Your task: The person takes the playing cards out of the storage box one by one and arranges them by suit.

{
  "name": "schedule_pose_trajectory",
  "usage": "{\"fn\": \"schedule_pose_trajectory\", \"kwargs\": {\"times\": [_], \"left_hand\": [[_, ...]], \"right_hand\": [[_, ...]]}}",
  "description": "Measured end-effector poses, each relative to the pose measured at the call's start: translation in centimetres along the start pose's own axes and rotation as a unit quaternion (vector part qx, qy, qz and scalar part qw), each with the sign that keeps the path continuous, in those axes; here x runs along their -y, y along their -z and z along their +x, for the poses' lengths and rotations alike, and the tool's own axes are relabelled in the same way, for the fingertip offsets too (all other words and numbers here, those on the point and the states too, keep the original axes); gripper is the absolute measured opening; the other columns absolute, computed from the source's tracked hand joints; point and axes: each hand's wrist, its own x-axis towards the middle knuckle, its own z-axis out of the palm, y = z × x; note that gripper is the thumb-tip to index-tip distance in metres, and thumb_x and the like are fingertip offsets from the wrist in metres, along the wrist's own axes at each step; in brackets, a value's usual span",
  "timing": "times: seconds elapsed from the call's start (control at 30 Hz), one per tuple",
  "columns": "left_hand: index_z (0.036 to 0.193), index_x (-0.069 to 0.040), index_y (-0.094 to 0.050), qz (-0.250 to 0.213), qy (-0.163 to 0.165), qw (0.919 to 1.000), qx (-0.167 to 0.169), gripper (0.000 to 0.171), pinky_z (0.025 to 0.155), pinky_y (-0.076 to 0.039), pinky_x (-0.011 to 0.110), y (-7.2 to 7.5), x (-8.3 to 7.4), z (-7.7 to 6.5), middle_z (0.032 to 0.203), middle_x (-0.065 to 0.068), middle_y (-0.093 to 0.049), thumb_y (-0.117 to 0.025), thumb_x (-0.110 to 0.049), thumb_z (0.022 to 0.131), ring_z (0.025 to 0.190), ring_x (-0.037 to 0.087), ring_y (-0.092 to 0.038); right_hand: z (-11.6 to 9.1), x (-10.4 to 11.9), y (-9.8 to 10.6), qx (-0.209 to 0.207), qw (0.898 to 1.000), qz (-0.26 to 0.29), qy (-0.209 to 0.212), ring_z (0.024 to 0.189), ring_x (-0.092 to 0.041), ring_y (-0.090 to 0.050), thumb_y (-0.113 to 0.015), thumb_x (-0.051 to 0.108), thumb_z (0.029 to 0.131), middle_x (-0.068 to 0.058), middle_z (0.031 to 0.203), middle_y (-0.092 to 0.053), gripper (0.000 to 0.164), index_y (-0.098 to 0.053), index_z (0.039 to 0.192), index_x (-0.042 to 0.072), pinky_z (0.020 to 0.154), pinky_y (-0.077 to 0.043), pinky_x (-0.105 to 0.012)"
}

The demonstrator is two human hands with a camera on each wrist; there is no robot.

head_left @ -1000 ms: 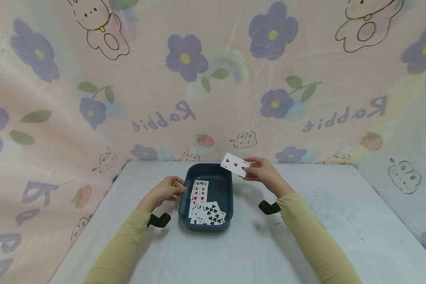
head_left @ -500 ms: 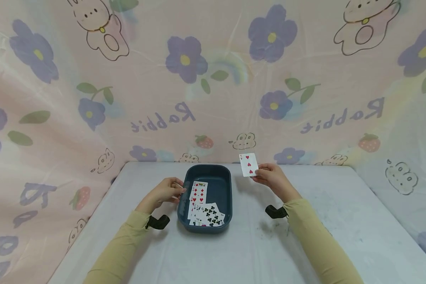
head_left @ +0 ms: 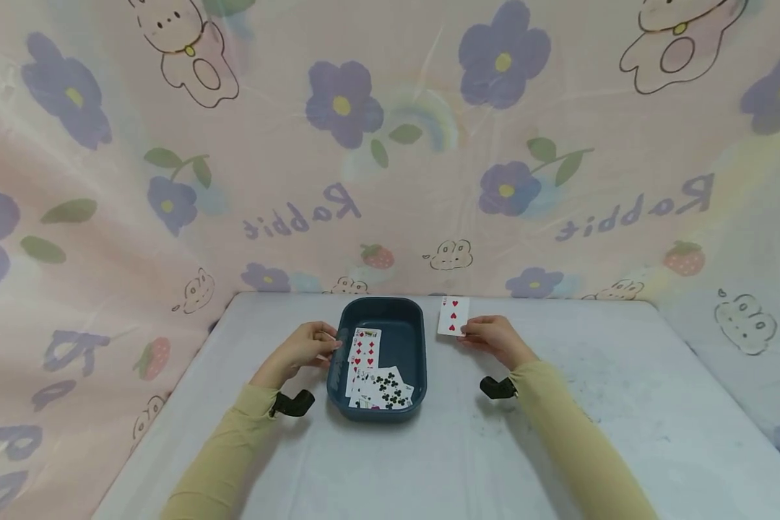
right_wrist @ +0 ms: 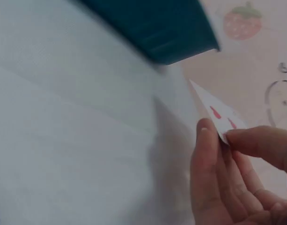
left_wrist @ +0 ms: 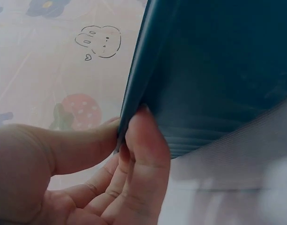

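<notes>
A dark blue rectangular tray (head_left: 404,339) stands on the table. My left hand (head_left: 303,347) pinches its left rim between thumb and finger, as the left wrist view shows up close. Inside, along the left and near end, lie several face-up playing cards (head_left: 366,354), red ones partly under black clubs. To the right of the tray's far corner, my right hand (head_left: 497,338) pinches a three of hearts (head_left: 453,315) by its near right corner. In the right wrist view, thumb and finger grip the card (right_wrist: 216,110) edge, with a shadow on the tabletop beside it.
The white-covered table (head_left: 559,433) extends around the tray, with faint dark smudges on its right side. A patterned curtain (head_left: 422,195) rises directly behind the far edge and along the left. Black camera mounts (head_left: 294,403) jut from both wrists.
My right hand has drawn the three of hearts away from the tray's far right corner, turned it upright, then lowered it toward the table. The left hand keeps its grip on the rim.
</notes>
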Motion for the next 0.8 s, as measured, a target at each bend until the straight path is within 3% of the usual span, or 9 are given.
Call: {"fn": "schedule_pose_trajectory", "kwargs": {"times": [0.27, 0.53, 0.8], "left_hand": [[0.115, 0.002, -0.053, -0.001, 0.011, 0.9996, -0.025, 0.027, 0.061, -0.053, 0.031, -0.2, 0.1, 0.2, 0.09, 0.011, -0.061, -0.064, -0.008, 0.092, 0.072, 0.019, -0.057], [0.115, 0.001, -0.053, 0.0, 0.009, 0.9997, -0.024, 0.027, 0.061, -0.053, 0.031, -0.1, 0.4, 0.2, 0.091, 0.012, -0.062, -0.064, -0.009, 0.092, 0.072, 0.019, -0.057], [0.115, 0.001, -0.053, -0.002, 0.01, 0.9998, -0.018, 0.028, 0.061, -0.054, 0.032, 0.0, 0.2, 0.3, 0.095, 0.015, -0.062, -0.064, -0.008, 0.092, 0.073, 0.02, -0.057]], "right_hand": [[1.0, -0.8, -1.5, -0.018, 0.999, 0.019, -0.039, 0.076, -0.021, -0.069, -0.065, -0.001, 0.088, -0.019, 0.096, -0.063, 0.035, -0.051, 0.118, -0.012, 0.076, -0.054, -0.034], [1.3, -0.8, -1.9, -0.028, 0.998, 0.018, -0.045, 0.074, -0.021, -0.069, -0.063, -0.002, 0.089, -0.024, 0.102, -0.063, 0.036, -0.05, 0.121, -0.013, 0.076, -0.054, -0.034], [0.9, -0.1, -1.8, -0.035, 0.999, -0.03, -0.02, 0.072, -0.021, -0.068, -0.052, 0.006, 0.092, -0.025, 0.103, -0.063, 0.036, -0.048, 0.12, -0.015, 0.073, -0.055, -0.033]]}}
